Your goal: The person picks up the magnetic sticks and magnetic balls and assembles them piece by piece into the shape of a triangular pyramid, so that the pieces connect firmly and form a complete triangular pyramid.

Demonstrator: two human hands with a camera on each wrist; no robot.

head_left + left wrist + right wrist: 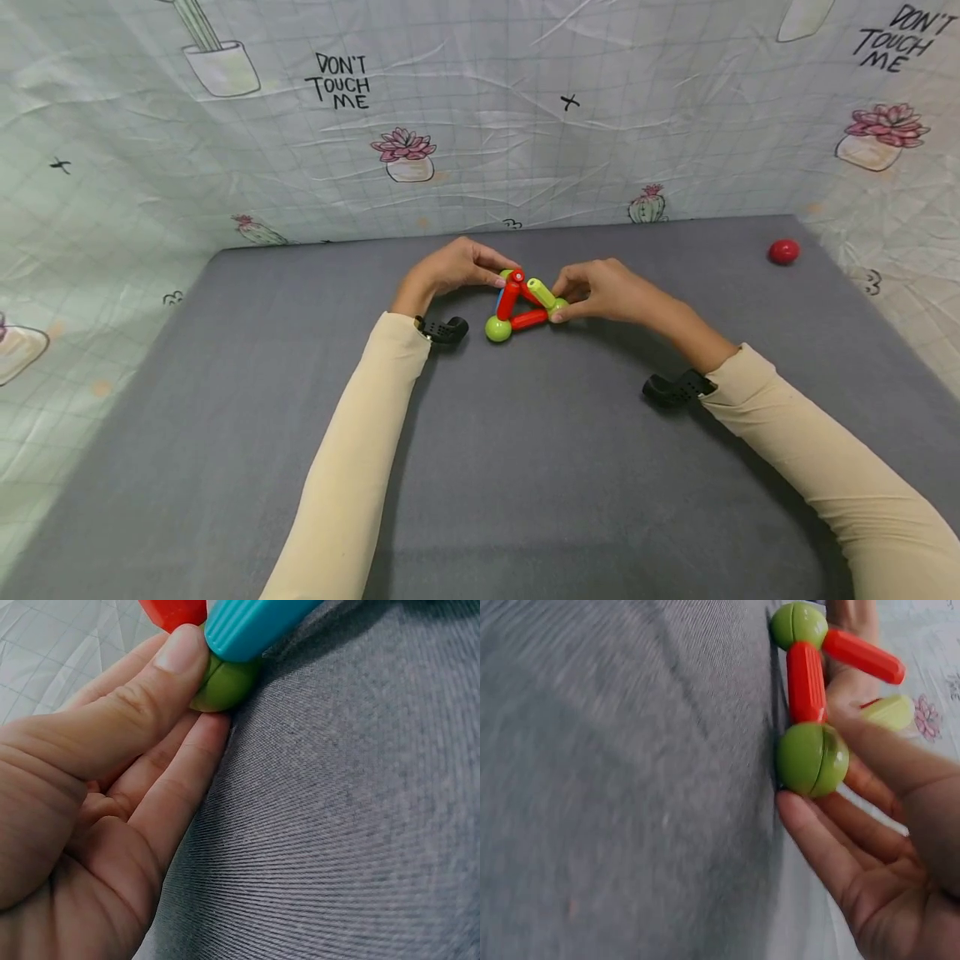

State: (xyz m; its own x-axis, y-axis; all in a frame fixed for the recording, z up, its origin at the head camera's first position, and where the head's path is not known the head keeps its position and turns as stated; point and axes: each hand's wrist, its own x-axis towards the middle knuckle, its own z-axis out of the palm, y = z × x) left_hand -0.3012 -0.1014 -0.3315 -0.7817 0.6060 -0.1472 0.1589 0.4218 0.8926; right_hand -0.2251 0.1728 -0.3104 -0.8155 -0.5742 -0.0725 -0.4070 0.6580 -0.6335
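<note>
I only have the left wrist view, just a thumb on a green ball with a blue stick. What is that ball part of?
Observer: In the head view it is one corner of a small pyramid of sticks and balls standing on the grey table.
Operator: Where is the other hand?
Observer: The right hand is at the opposite corner, fingers around another green ball.
Operator: Any loose pieces around?
Observer: One red ball lies apart, near the far right edge of the table.
</note>
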